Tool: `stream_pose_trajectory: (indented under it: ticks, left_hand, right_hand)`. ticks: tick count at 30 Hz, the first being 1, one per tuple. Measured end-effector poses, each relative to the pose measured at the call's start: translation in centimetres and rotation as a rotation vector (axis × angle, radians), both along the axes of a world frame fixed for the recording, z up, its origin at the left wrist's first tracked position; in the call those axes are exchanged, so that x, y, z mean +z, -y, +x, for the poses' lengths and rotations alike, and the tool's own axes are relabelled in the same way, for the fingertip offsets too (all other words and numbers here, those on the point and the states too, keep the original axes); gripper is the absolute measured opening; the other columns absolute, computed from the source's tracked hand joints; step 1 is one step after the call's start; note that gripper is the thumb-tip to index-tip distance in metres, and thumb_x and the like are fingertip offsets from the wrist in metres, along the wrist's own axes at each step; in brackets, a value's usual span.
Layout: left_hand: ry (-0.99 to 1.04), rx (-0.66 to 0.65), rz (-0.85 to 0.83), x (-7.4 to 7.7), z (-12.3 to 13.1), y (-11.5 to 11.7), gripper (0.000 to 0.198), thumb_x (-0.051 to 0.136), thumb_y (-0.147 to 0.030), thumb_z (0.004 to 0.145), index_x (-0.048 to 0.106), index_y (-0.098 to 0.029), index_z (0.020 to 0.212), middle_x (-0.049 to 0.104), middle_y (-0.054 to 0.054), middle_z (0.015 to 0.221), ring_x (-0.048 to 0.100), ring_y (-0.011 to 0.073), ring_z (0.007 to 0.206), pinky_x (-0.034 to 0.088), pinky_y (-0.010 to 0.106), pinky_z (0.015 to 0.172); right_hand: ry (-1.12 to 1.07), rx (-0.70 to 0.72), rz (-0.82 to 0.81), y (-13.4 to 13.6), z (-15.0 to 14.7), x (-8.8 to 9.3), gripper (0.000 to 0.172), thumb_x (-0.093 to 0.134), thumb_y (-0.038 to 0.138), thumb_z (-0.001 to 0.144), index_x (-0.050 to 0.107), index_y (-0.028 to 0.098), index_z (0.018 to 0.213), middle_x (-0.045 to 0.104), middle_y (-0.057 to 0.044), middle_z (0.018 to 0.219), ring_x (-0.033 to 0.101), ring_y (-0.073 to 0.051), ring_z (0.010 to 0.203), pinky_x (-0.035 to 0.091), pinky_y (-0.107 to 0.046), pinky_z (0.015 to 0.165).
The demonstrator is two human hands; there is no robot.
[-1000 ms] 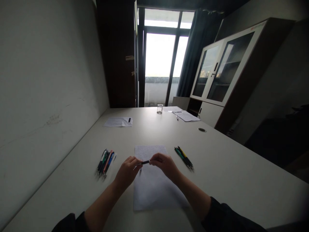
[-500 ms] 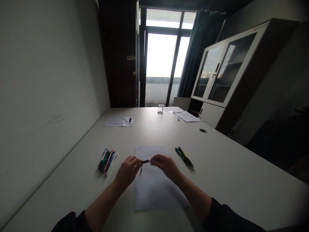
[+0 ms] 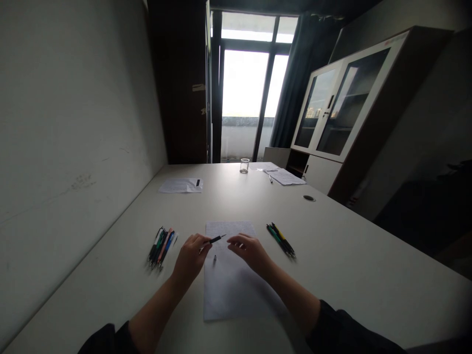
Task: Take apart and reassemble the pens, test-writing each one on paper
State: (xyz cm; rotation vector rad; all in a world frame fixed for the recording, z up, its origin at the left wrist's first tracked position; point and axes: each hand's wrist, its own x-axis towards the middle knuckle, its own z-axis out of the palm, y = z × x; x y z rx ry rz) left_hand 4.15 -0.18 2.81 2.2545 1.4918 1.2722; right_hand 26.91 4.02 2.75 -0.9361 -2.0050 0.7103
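My left hand (image 3: 192,253) pinches a dark pen (image 3: 217,239) above the paper, with its thin point aimed right and slightly up. To the right of that point, my right hand (image 3: 248,248) is held with thumb and fingers a little apart; I see nothing between them. Beneath both hands lies a sheet of paper (image 3: 236,300), with ruled or written lines along its far part. A small pen piece (image 3: 215,258), perhaps a tip cone, rests on the sheet just right of my left hand.
Several pens (image 3: 161,247) lie bunched at the left, and a smaller group of green, yellow and black pens (image 3: 281,241) at the right. Farther back are a clear glass (image 3: 244,166), a paper stack (image 3: 285,177) and another sheet (image 3: 179,186). A wall borders the table's left side.
My right hand has let go of the pen's end and its fingers have parted. The pen in my left hand now tilts upward, with its thin point showing.
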Motion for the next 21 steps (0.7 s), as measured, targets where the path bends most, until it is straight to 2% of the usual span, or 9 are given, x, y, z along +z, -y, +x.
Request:
stream_pose_trajectory:
  ticks: [2,4,6,8,12,21]
  left_hand:
    - [-0.001,0.012,-0.006,0.0,0.0,0.0,0.012,0.056,-0.017,0.090,0.063,-0.021,0.098,0.065,0.006,0.092,0.062,0.0222,0.086,0.052,0.035,0.075]
    - [-0.006,0.018,-0.011,0.0,0.0,0.0,0.012,0.056,-0.017,0.090,0.063,-0.021,0.098,0.065,0.006,0.092,0.062,0.0220,0.086,0.052,0.035,0.075]
    - [-0.005,0.021,-0.016,0.0,0.0,0.0,0.011,0.056,-0.017,0.090,0.063,-0.020,0.098,0.065,0.006,0.092,0.062,0.0219,0.085,0.052,0.035,0.075]
    - [-0.003,0.021,-0.013,0.0,0.1,0.0,0.011,0.056,-0.017,0.090,0.063,-0.020,0.097,0.065,0.005,0.091,0.062,0.0219,0.086,0.052,0.035,0.075]
    - [-0.012,0.018,0.000,0.0,0.1,0.0,0.011,0.056,-0.016,0.089,0.063,-0.021,0.097,0.065,0.005,0.091,0.062,0.0223,0.087,0.051,0.036,0.077]
    - [-0.008,0.007,-0.023,0.1,0.2,0.2,0.011,0.055,-0.016,0.090,0.062,-0.021,0.098,0.065,0.006,0.092,0.062,0.0213,0.086,0.052,0.034,0.074]
  right_hand:
    - [0.094,0.043,0.077,0.2,-0.2,0.0,0.018,0.061,0.033,0.090,0.073,0.022,0.099,0.069,-0.006,0.090,0.063,-0.015,0.069,0.054,-0.028,0.067]
    - [0.209,0.097,0.175,0.7,-0.6,0.0,0.019,0.061,0.027,0.091,0.071,0.024,0.108,0.068,-0.007,0.096,0.064,-0.017,0.081,0.054,-0.031,0.075]
    - [0.339,0.162,0.286,1.1,-1.0,-0.1,0.028,0.062,0.023,0.091,0.066,0.028,0.118,0.066,-0.007,0.108,0.061,-0.021,0.099,0.052,-0.035,0.086]
    - [0.447,0.226,0.365,1.5,-1.4,-0.3,0.037,0.061,0.021,0.091,0.061,0.030,0.127,0.064,-0.007,0.118,0.057,-0.022,0.107,0.050,-0.037,0.092]
    - [0.537,0.291,0.437,1.4,-1.8,-1.1,0.036,0.058,0.021,0.093,0.060,0.028,0.129,0.063,-0.007,0.121,0.055,-0.022,0.107,0.050,-0.036,0.093]
    - [0.525,0.287,0.460,0.7,-2.0,-1.9,0.026,0.055,0.015,0.094,0.068,0.023,0.115,0.065,-0.009,0.108,0.057,-0.021,0.097,0.051,-0.032,0.087]
